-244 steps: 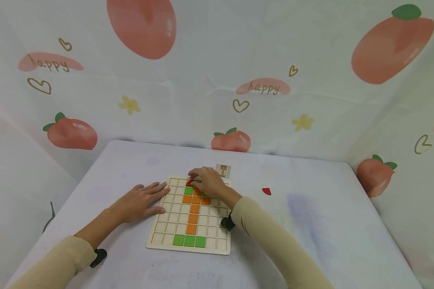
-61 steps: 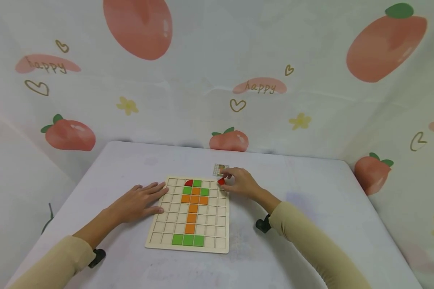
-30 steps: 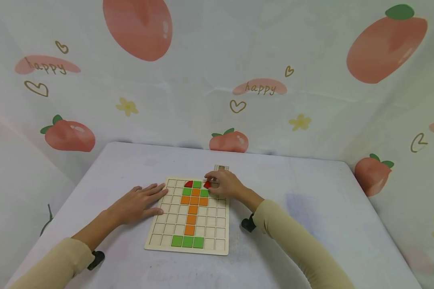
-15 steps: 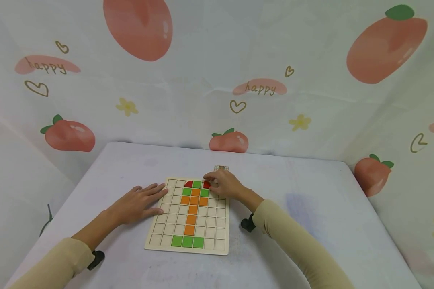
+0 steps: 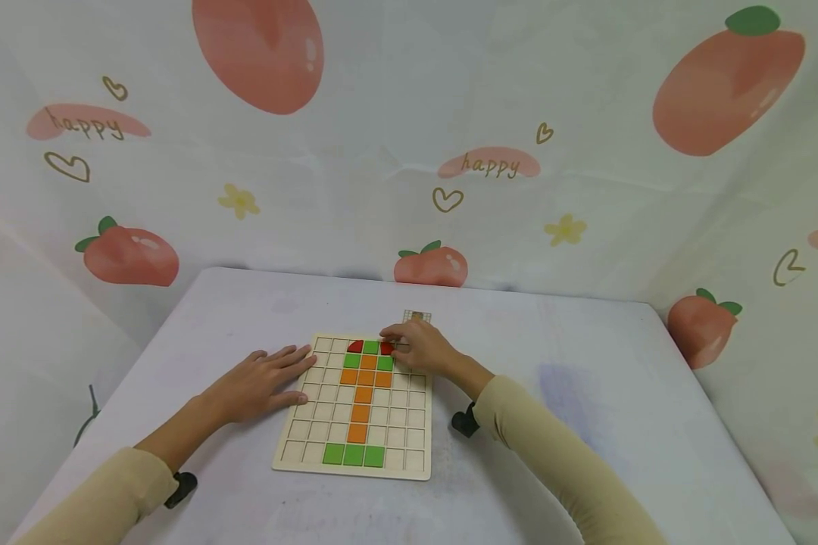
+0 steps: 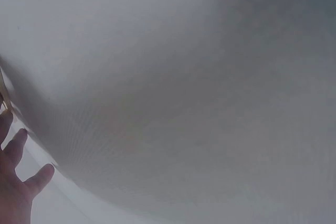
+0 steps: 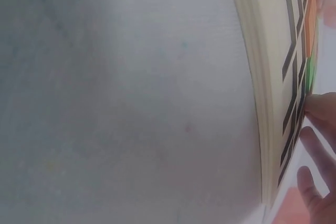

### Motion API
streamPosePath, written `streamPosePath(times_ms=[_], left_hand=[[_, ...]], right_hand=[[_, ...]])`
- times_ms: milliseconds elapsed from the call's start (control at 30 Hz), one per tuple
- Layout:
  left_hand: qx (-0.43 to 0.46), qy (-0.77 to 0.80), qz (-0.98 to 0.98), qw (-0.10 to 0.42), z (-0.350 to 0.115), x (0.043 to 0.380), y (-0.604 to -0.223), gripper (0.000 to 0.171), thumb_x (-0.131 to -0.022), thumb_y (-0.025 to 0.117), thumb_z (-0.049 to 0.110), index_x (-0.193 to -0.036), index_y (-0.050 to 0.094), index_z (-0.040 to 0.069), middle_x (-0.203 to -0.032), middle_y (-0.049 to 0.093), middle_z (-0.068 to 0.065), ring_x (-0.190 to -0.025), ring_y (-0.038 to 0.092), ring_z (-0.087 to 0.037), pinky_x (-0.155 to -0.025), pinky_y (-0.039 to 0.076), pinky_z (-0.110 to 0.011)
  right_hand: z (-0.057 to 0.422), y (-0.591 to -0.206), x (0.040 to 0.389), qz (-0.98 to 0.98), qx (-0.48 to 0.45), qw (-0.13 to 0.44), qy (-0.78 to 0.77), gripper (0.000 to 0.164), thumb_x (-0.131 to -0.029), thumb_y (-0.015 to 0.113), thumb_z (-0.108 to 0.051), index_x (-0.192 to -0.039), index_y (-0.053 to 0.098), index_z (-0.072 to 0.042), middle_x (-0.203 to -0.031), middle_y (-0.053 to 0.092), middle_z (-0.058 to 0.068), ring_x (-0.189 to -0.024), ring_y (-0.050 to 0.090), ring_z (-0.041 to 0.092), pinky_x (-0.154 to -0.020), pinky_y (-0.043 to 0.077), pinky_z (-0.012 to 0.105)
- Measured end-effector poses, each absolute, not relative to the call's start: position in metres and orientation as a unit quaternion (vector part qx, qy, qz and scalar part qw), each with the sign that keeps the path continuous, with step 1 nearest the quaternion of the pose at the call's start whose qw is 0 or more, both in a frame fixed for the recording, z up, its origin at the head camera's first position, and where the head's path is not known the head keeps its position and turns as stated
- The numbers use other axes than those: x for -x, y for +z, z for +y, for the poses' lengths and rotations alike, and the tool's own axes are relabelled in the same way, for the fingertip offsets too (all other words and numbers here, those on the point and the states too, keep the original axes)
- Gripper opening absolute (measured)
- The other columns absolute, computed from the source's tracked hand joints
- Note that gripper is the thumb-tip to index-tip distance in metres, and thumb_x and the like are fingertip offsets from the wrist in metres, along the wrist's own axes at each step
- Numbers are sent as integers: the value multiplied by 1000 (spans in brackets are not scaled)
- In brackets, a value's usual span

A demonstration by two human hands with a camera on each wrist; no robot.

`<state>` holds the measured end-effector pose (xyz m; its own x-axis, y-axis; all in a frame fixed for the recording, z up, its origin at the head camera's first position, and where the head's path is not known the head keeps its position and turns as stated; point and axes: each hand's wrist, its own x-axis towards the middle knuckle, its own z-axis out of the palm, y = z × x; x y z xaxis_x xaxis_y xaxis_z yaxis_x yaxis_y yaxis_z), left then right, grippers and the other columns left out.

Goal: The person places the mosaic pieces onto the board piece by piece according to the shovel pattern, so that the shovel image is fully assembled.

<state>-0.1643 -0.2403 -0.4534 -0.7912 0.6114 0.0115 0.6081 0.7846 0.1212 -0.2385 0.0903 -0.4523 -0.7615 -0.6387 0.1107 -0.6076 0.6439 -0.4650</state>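
Note:
A pale wooden grid board (image 5: 407,415) lies on the table in the head view, with green and orange square tiles in its cells. My left hand (image 5: 257,384) lies with fingers spread, fingertips on the board's left edge. At the top row, my right hand (image 5: 424,348) has thumb and fingertips on a red quarter-circle tile (image 5: 386,349), which they partly hide. That tile sits right of a green square (image 5: 371,347); another red quarter-circle tile (image 5: 356,347) is on the square's left. The right wrist view shows the fingers (image 7: 317,153) bent over the board's far side.
Behind the right hand, a small printed pattern card (image 5: 417,315) lies on the white table (image 5: 518,469), partly covered. A fruit-print cloth (image 5: 354,166) hangs at the back. Each wrist wears a black device (image 5: 465,421).
The right hand brought the red quarter-circle tile leftward from the board's right edge to the top row. The tile was tilted a second ago and now lies flatter. The left hand stays put.

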Motion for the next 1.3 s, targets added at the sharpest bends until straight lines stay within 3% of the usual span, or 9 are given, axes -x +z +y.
streamPosePath(times_ms=[1300], left_hand=[[-328,62,943,8,-241,164,-454,71,-96,56,56,-150,45,12,-155,42,-11,-140,41,-36,-102,40,-59]], right_hand=[[89,-451,236,907,328,28,-264,27,-91,72,-9,-118,72,-6,-106,74,3,-98,63,17,-92,52,33]])
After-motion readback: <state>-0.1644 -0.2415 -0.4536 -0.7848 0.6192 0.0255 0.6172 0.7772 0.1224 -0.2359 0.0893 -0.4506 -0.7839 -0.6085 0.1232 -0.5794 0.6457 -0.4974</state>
